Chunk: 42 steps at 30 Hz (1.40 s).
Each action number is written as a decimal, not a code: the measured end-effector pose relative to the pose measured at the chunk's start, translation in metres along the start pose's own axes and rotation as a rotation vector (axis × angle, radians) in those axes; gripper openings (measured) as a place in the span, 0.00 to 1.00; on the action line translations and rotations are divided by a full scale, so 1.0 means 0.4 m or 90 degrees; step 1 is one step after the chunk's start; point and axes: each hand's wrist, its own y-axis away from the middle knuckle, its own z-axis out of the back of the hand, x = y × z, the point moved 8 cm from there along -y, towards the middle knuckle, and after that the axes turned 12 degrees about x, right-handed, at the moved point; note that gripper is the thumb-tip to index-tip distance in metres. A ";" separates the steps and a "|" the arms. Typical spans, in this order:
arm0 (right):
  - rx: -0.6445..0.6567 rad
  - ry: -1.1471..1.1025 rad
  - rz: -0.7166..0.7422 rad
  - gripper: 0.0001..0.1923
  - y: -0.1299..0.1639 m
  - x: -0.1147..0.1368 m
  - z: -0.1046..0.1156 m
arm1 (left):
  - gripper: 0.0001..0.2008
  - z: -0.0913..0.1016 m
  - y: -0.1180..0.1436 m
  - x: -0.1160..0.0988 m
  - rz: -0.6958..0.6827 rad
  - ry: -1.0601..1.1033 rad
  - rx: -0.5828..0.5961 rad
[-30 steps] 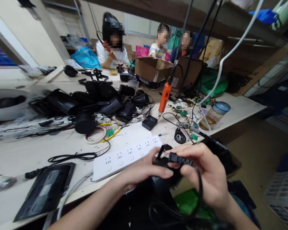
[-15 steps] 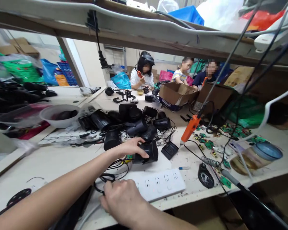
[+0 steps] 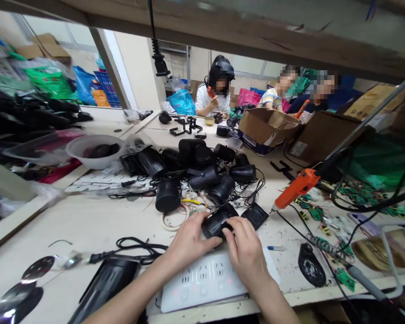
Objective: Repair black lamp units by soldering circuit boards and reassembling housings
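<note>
A black plastic housing lies tilted just behind the white power strip. My left hand grips its left side, thumb in front and fingers over the top. At its right end, my right hand has its fingers curled onto the same housing. Small red lights glow on the power strip below my hands. A flat square black part sits right of the housing. Left of my left forearm are a coiled black plug cord and a larger black casing.
Several black housings are heaped behind my hands. An orange electric screwdriver hangs at the right, near green circuit boards and a soldering iron. A shelf beam crosses overhead. Co-workers sit beyond the cardboard box.
My right hand has left the black cord by the power strip and come up to the housing. My left hand stays on the housing, which has shifted nearer. The cord now lies farther left.
</note>
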 end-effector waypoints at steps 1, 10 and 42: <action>0.000 -0.007 -0.009 0.09 0.001 -0.010 -0.007 | 0.28 -0.002 0.007 0.002 -0.005 -0.012 -0.008; 0.034 -0.054 -0.243 0.24 -0.047 -0.205 -0.049 | 0.25 -0.017 0.022 0.024 -0.032 -0.019 -0.049; -0.010 0.129 -0.128 0.35 -0.044 -0.038 0.039 | 0.32 -0.055 0.017 0.030 0.005 -0.075 -0.046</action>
